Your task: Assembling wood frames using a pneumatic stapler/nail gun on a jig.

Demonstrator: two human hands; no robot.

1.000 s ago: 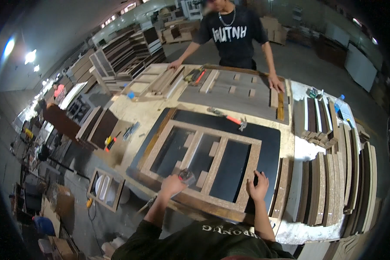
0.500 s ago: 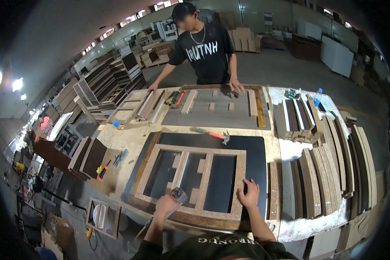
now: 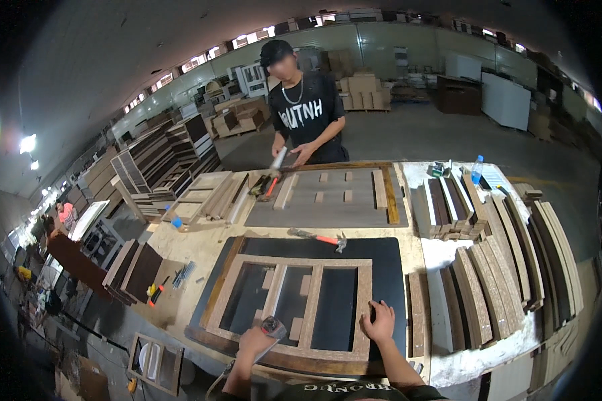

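Note:
In my left hand (image 3: 253, 342) is an air nail gun (image 3: 275, 329), its tip at the lower rail of a wooden frame (image 3: 344, 346). A hose trails from the gun toward the lower edge. My right hand (image 3: 380, 322) is closed on the frame's right rail, thumb on top and fingers at the outer edge. The frame has upright bars and lies on a black board (image 3: 386, 267). Several small wood blocks (image 3: 306, 285) sit within its openings. Beyond the frame lies a claw hammer (image 3: 326, 238) with an orange and black handle.
Across the table a co-worker (image 3: 304, 117) holds a pale strip (image 3: 280, 158) above a grey panel (image 3: 334, 217). Stacked wood strips (image 3: 478, 287) line the right side. Screwdrivers (image 3: 156, 292) and loose metal rods (image 3: 184, 274) lie at the left. A bottle (image 3: 477, 170) stands far right.
The co-worker's hands have left the strips and the panel and come together, now holding a pale strip. The view has tilted up a little. My hands keep their places on the frame.

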